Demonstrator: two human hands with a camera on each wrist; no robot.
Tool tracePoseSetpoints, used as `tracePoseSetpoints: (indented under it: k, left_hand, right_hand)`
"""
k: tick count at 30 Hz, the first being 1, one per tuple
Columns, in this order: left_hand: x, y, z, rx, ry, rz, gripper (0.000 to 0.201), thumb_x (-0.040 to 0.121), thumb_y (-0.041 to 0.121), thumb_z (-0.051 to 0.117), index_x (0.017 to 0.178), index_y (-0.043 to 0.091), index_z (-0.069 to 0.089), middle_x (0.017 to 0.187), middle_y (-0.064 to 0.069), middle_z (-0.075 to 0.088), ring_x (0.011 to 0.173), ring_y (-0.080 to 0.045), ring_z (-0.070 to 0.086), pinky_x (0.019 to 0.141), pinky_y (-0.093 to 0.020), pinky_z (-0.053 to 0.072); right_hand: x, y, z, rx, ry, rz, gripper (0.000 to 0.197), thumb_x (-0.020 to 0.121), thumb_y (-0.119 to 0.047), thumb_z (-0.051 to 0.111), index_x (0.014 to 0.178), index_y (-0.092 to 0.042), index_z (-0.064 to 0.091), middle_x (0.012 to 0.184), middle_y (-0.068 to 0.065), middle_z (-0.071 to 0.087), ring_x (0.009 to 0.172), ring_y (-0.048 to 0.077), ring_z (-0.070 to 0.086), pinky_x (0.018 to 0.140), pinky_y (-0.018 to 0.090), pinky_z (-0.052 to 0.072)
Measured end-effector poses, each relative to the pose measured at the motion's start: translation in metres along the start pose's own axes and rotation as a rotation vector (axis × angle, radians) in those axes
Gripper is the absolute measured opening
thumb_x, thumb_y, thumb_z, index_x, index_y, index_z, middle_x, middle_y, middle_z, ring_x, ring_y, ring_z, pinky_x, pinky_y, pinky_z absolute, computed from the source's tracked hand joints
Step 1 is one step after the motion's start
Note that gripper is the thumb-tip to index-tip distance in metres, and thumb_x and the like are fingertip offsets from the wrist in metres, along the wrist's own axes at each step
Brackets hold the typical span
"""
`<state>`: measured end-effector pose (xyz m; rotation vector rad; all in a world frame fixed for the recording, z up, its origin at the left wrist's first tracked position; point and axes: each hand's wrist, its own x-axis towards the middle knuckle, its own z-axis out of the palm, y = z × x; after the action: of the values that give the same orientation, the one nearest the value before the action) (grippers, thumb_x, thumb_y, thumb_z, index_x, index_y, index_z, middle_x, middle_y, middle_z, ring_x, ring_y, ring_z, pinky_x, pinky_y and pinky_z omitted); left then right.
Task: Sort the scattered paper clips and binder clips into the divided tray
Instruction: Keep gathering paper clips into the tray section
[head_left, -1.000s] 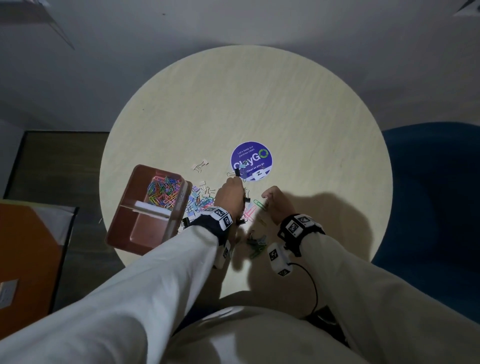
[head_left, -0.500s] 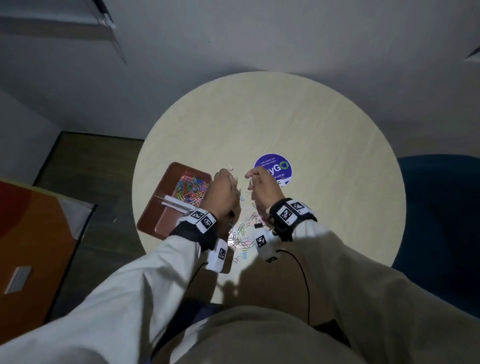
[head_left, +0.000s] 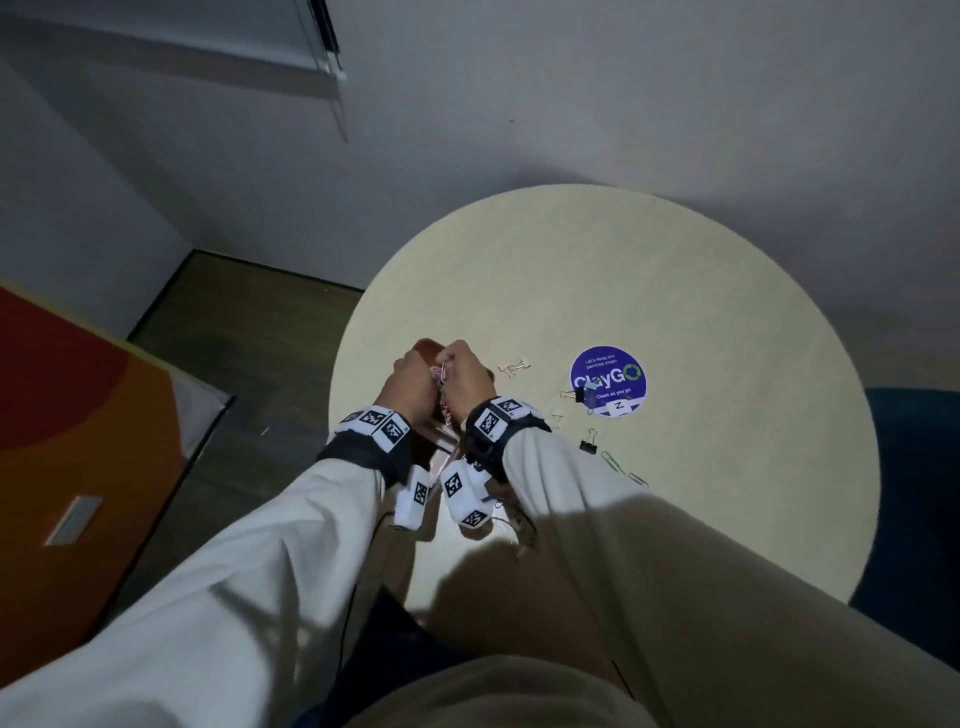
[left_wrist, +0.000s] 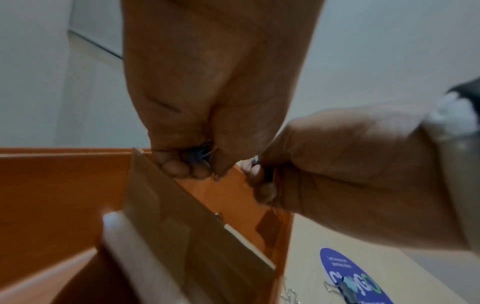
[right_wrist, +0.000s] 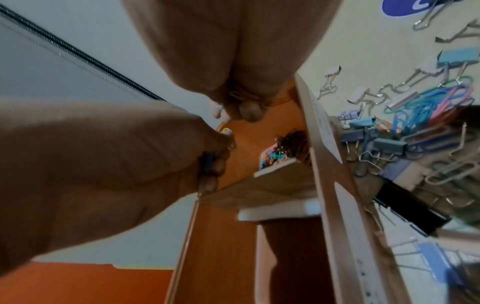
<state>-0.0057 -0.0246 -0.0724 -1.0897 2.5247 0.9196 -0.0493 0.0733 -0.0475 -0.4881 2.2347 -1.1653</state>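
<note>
Both hands hover close together over the orange-brown divided tray (left_wrist: 64, 185) at the table's left edge. My left hand (head_left: 413, 371) is curled round a bunch of small paper clips (left_wrist: 203, 153), blue ones showing between its fingers. My right hand (head_left: 467, 366) sits against it with bent fingers, pinching paper clips (head_left: 444, 371) between the two hands. The far compartment holds a heap of coloured paper clips (right_wrist: 283, 153) behind the divider (right_wrist: 280, 174). A mixed pile of binder clips and paper clips (right_wrist: 415, 127) lies on the table beside the tray's right wall.
On the round pale table (head_left: 675, 291) are a purple sticker (head_left: 608, 379), a white binder clip (head_left: 517, 366), two black binder clips (head_left: 577, 395) (head_left: 589, 442) and green paper clips (head_left: 615, 462). An orange cabinet (head_left: 78, 441) stands left; a blue chair (head_left: 914, 493) is at right.
Both hands rose from the clip pile and moved left, ending above the tray with clips in them. The head view swung left, so the table now sits to the right.
</note>
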Motion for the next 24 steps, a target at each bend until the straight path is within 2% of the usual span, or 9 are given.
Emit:
tracePoseSetpoints:
  k: [3, 5, 8, 10, 14, 16, 19, 21, 24]
  left_hand:
    - [0.005, -0.005, -0.002, 0.125, 0.005, 0.020, 0.033, 0.093, 0.012, 0.042, 0.124, 0.002, 0.047, 0.121, -0.021, 0.057, 0.106, -0.039, 0.061, 0.084, -0.041, 0.049]
    - [0.003, -0.005, -0.003, 0.190, 0.008, 0.046, 0.031, 0.093, 0.009, 0.041, 0.122, 0.003, 0.050, 0.118, -0.022, 0.060, 0.104, -0.039, 0.062, 0.083, -0.041, 0.049]
    - [-0.004, -0.002, -0.005, 0.282, -0.027, 0.069, 0.026, 0.094, 0.006, 0.046, 0.117, 0.004, 0.058, 0.112, -0.020, 0.066, 0.100, -0.037, 0.065, 0.084, -0.040, 0.051]
    - [-0.012, 0.002, -0.006, 0.332, -0.019, 0.086, 0.024, 0.093, 0.007, 0.049, 0.114, 0.007, 0.060, 0.109, -0.018, 0.068, 0.097, -0.036, 0.066, 0.081, -0.040, 0.051]
    - [-0.026, 0.021, -0.006, 0.277, 0.102, 0.155, 0.028, 0.091, 0.007, 0.050, 0.116, 0.011, 0.060, 0.107, -0.013, 0.067, 0.097, -0.035, 0.065, 0.076, -0.039, 0.050]
    - [-0.033, 0.038, -0.002, 0.239, 0.191, 0.225, 0.022, 0.090, 0.006, 0.051, 0.109, 0.008, 0.061, 0.106, -0.015, 0.064, 0.095, -0.036, 0.064, 0.072, -0.040, 0.049]
    - [-0.040, 0.066, 0.011, 0.216, 0.227, 0.335, 0.019, 0.089, 0.006, 0.057, 0.106, 0.007, 0.062, 0.105, -0.015, 0.061, 0.093, -0.035, 0.062, 0.069, -0.039, 0.045]
    - [-0.041, 0.084, 0.026, 0.215, 0.204, 0.411, 0.023, 0.087, 0.012, 0.065, 0.110, 0.009, 0.063, 0.106, -0.013, 0.060, 0.095, -0.032, 0.061, 0.074, -0.038, 0.045]
    - [-0.040, 0.107, 0.057, 0.244, 0.114, 0.520, 0.029, 0.093, 0.012, 0.057, 0.121, 0.011, 0.063, 0.114, -0.014, 0.058, 0.103, -0.032, 0.059, 0.083, -0.040, 0.048]
  right_hand:
    - [0.005, 0.010, 0.011, -0.151, -0.036, 0.005, 0.025, 0.086, -0.004, 0.041, 0.103, -0.015, 0.055, 0.111, 0.010, 0.059, 0.100, 0.031, 0.056, 0.090, 0.050, 0.046]
    - [0.007, 0.015, 0.012, -0.255, -0.097, -0.003, 0.029, 0.085, -0.003, 0.044, 0.109, -0.017, 0.056, 0.117, 0.010, 0.059, 0.107, 0.034, 0.057, 0.093, 0.052, 0.046]
    - [0.006, 0.013, 0.003, -0.347, -0.143, -0.052, 0.037, 0.088, -0.003, 0.045, 0.121, -0.016, 0.054, 0.124, 0.012, 0.059, 0.112, 0.036, 0.058, 0.094, 0.050, 0.048]
    - [0.003, 0.014, -0.008, -0.310, -0.126, -0.132, 0.037, 0.088, -0.001, 0.044, 0.121, -0.014, 0.057, 0.121, 0.015, 0.061, 0.109, 0.035, 0.060, 0.093, 0.045, 0.049]
    - [-0.008, 0.027, -0.037, -0.178, 0.016, -0.252, 0.037, 0.087, 0.005, 0.044, 0.117, -0.010, 0.059, 0.116, 0.011, 0.058, 0.103, 0.027, 0.059, 0.090, 0.035, 0.047]
    - [-0.011, 0.044, -0.051, -0.158, 0.090, -0.237, 0.037, 0.088, 0.003, 0.042, 0.118, -0.012, 0.057, 0.116, 0.008, 0.057, 0.102, 0.023, 0.059, 0.089, 0.037, 0.049]
    - [-0.016, 0.081, -0.072, -0.195, 0.119, -0.164, 0.034, 0.091, 0.002, 0.041, 0.118, -0.015, 0.055, 0.117, 0.006, 0.055, 0.101, 0.021, 0.063, 0.087, 0.041, 0.054]
    - [-0.020, 0.106, -0.090, -0.260, 0.134, -0.079, 0.034, 0.093, 0.002, 0.042, 0.119, -0.014, 0.055, 0.118, 0.006, 0.055, 0.102, 0.019, 0.063, 0.088, 0.039, 0.054]
    - [-0.027, 0.145, -0.116, -0.376, 0.131, 0.068, 0.040, 0.090, 0.004, 0.043, 0.123, -0.014, 0.056, 0.123, 0.006, 0.054, 0.106, 0.020, 0.061, 0.089, 0.033, 0.051]
